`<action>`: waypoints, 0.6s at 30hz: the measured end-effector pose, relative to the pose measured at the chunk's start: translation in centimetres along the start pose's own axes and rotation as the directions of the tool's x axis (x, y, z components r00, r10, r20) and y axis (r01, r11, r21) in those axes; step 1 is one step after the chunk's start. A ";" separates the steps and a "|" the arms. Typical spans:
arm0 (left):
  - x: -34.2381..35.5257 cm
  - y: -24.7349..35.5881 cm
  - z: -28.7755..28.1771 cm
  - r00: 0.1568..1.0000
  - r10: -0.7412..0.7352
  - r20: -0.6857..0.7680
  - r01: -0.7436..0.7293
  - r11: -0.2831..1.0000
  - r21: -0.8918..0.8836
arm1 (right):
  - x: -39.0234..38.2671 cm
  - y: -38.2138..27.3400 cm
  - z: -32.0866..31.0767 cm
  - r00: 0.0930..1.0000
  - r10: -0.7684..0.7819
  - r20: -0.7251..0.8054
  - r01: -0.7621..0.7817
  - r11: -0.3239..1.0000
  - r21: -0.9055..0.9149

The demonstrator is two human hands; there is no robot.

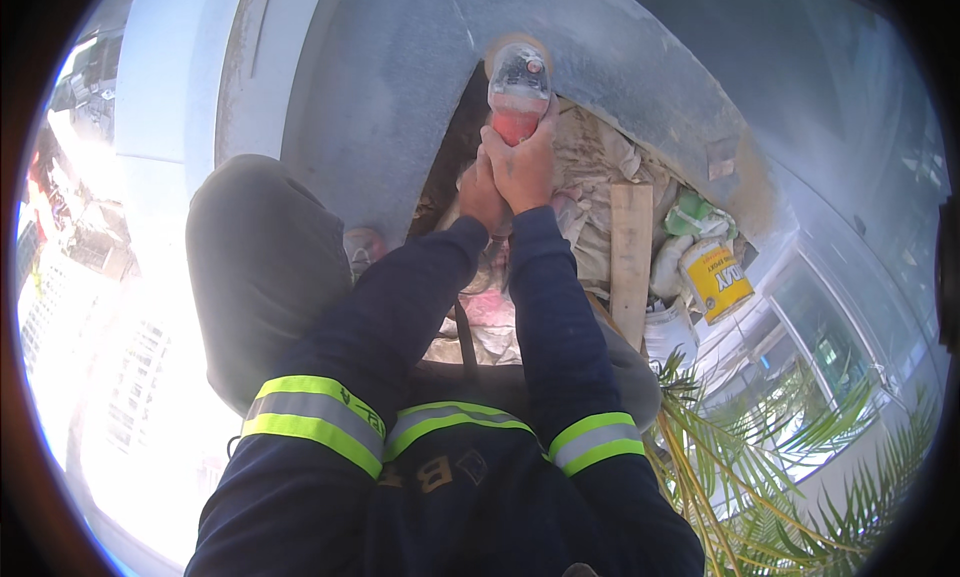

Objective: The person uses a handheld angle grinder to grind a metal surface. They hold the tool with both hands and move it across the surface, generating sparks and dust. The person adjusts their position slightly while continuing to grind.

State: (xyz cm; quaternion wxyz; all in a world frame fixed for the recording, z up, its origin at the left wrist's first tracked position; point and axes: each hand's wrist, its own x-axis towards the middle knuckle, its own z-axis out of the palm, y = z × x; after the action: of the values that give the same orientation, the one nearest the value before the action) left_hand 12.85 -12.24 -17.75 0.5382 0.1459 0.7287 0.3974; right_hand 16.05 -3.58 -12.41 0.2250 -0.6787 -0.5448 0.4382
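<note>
Both my hands are closed round a red, dust-covered angle grinder (518,99) ahead of me. My right hand (526,167) wraps its body just behind the grey, dusty head. Lower and to the left, my left hand (482,194) grips the rear part, which the fingers largely hide. A tan disc edge (497,49) shows round the far end of the head, over the grey slab surface (375,107). Whether the disc touches the slab, I cannot tell.
Beneath my arms lie crumpled, dusty sheets (590,162) in an opening of the slab. On the right are a wooden plank (630,267), a yellow can (717,282) and a green-and-white bag (695,217). Palm fronds (740,467) spread at lower right; my bent knee (260,267) is left.
</note>
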 end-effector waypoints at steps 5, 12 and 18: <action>1.1 2.6 -0.4 0.986 -0.163 0.021 0.164 0.963 -0.216 | 1.2 -1.6 0.6 0.996 0.082 0.025 -0.079 0.990 -0.120; 2.6 5.4 -1.5 0.972 -0.229 0.045 0.230 0.910 -0.345 | 3.3 -2.9 1.4 0.978 0.087 0.190 -0.068 0.992 -0.103; 3.7 13.1 -1.5 0.949 0.155 -0.276 -0.151 0.988 0.034 | 4.1 1.0 -0.9 0.971 0.145 -0.189 -0.137 0.989 0.052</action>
State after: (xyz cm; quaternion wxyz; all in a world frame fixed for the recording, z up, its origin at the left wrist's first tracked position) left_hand 7.22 -2.07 -10.41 0.3974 0.1479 0.7860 0.4499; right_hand 17.41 0.15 -14.15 0.2579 -0.7502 -0.4624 0.3961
